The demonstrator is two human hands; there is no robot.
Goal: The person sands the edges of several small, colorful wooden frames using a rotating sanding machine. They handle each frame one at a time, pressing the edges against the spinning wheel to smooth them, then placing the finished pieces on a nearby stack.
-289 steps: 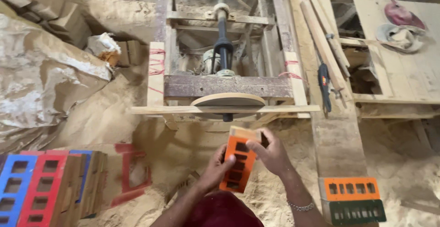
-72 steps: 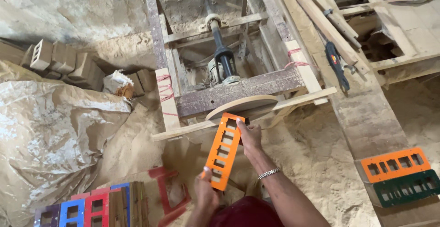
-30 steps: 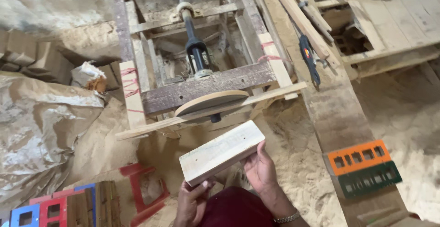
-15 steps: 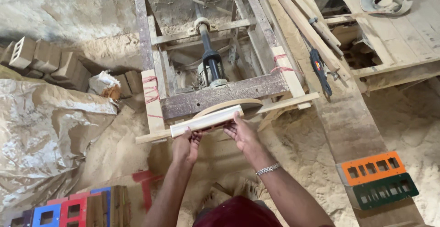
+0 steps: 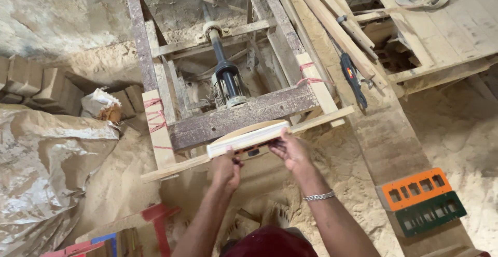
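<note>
A pale wooden block (image 5: pixel 248 138) with an orange underside is held edge-on against the round sanding disc (image 5: pixel 236 131) at the front of the wooden machine frame (image 5: pixel 244 116). My left hand (image 5: pixel 226 170) grips its left end from below. My right hand (image 5: pixel 292 152) grips its right end; a bracelet sits on that wrist. The block lies along a thin wooden rail (image 5: pixel 321 120) across the frame. Behind the disc, a motor and black shaft (image 5: pixel 225 74) run back into the frame.
Orange and green slotted blocks (image 5: pixel 420 201) lie on a plank at right. A black hand tool (image 5: pixel 353 78) and timber strips (image 5: pixel 337 28) rest at upper right. Crumpled sacking (image 5: pixel 46 174) covers the left, with brick-like blocks (image 5: pixel 26 78) behind. Sawdust covers the floor. Red and blue pieces (image 5: pixel 150 220) at bottom left.
The block was turned over from its orange slotted face to its plain wooden side, then lifted and brought edge-on against the disc. Both hands have stayed on it.
</note>
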